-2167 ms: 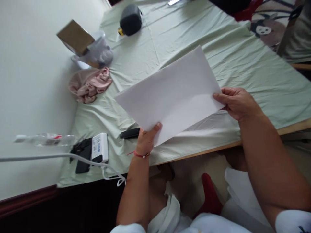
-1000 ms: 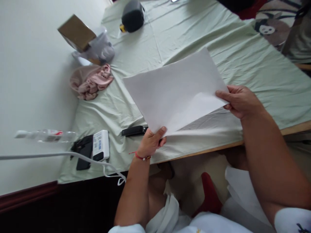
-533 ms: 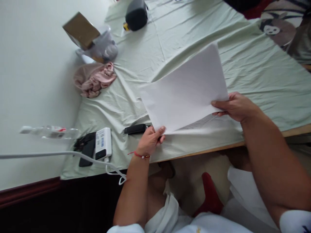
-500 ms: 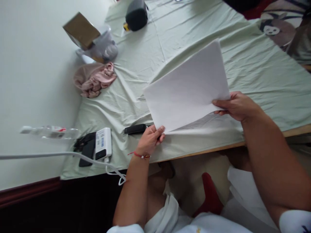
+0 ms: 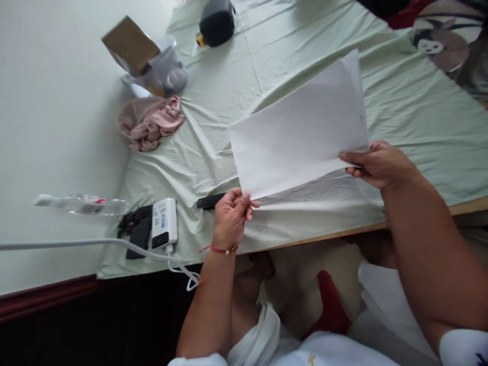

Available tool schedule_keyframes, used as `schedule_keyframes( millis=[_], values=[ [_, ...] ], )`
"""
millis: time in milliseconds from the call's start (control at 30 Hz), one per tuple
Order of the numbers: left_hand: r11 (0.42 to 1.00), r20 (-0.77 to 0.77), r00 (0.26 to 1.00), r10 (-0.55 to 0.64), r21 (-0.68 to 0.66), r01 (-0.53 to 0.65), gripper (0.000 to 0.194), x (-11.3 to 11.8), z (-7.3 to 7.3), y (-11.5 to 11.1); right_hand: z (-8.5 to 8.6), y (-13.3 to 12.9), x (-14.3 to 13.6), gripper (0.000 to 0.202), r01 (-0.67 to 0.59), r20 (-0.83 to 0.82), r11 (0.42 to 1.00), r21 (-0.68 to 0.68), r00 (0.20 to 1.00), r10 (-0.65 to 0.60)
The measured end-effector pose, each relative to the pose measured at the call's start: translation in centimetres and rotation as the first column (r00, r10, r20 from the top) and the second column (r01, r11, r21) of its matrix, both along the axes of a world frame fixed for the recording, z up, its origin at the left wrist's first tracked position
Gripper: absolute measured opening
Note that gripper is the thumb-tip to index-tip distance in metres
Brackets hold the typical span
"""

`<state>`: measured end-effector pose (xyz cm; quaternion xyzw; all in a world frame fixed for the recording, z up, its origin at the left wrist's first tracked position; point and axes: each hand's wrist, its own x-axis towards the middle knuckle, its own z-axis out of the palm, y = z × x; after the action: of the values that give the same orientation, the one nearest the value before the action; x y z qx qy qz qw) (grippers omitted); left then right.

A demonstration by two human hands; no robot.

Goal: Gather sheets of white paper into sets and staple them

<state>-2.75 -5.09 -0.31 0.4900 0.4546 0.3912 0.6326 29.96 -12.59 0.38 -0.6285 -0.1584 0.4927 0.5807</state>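
Observation:
White sheets of paper [image 5: 297, 129] are held up above the cloth-covered table, with a second sheet's edge showing at the far right corner. My left hand [image 5: 233, 211] pinches the near left corner between thumb and fingers. The near right corner is gripped by my right hand [image 5: 381, 162], thumb on top and fingers beneath. A small dark mark shows near the right edge of the paper. Just behind my left hand lies a black oblong object [image 5: 209, 201], partly covered by the fingers.
A pale green cloth [image 5: 213, 147] covers the table. Along the left are a white power bank [image 5: 164, 221] with a cable, a black phone-like slab [image 5: 139, 235], a plastic bottle [image 5: 86, 204], pink cloth [image 5: 154, 124], a cardboard box [image 5: 131, 43] and a black case [image 5: 217, 23].
The paper has shifted slightly right and away from me. Its far right corner has fanned apart, showing another sheet. Both hands keep hold of it.

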Motion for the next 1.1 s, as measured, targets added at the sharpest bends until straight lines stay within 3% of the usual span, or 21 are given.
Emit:
schedule_keyframes(
  millis=[100,167,333,433,533,633,733,867,1100],
  values=[
    [0.975,-0.077,0.988,0.135,0.186,-0.119,0.039,-0.3,-0.4,0.2,0.0,0.1,0.0,0.026,0.035,0.013,0.999,-0.022,0.999,-0.034],
    [0.926,-0.092,0.962,0.256,0.310,-0.217,0.030,-0.7,-0.5,0.6,-0.1,0.1,0.1,0.024,0.068,0.029,0.997,-0.019,0.997,-0.068],
    [0.695,-0.070,0.819,0.570,0.572,-0.435,0.011,-2.0,-0.9,2.1,-0.8,0.2,-0.7,0.018,0.034,0.031,0.999,0.002,0.999,-0.034],
    [0.603,-0.122,0.741,0.661,0.674,-0.427,0.006,-2.9,-1.4,2.8,-1.0,0.5,-1.6,0.015,0.008,0.034,1.000,-0.025,0.999,-0.007],
    [0.558,-0.252,0.651,0.716,0.766,-0.317,0.013,-3.8,-1.9,3.4,-1.0,0.8,-2.4,0.015,-0.014,0.042,0.999,-0.050,0.999,0.016],
    [0.578,-0.380,0.596,0.707,0.796,-0.179,0.018,-4.5,-2.5,3.9,-0.8,1.1,-3.0,0.015,-0.039,0.048,0.997,-0.066,0.998,0.042],
    [0.648,-0.464,0.619,0.633,0.755,-0.097,0.021,-5.0,-3.2,4.4,-0.6,1.2,-3.5,0.015,-0.051,0.060,0.995,-0.083,0.997,0.056],
    [0.734,-0.521,0.668,0.531,0.677,-0.055,0.028,-5.3,-4.0,4.9,-0.6,1.3,-4.1,0.016,-0.092,0.077,0.993,-0.075,0.992,0.098],
    [0.777,-0.552,0.673,0.493,0.627,-0.055,0.032,-5.7,-4.5,5.2,-1.6,1.8,-4.4,0.016,-0.120,0.086,0.991,-0.056,0.988,0.124]
  ],
)
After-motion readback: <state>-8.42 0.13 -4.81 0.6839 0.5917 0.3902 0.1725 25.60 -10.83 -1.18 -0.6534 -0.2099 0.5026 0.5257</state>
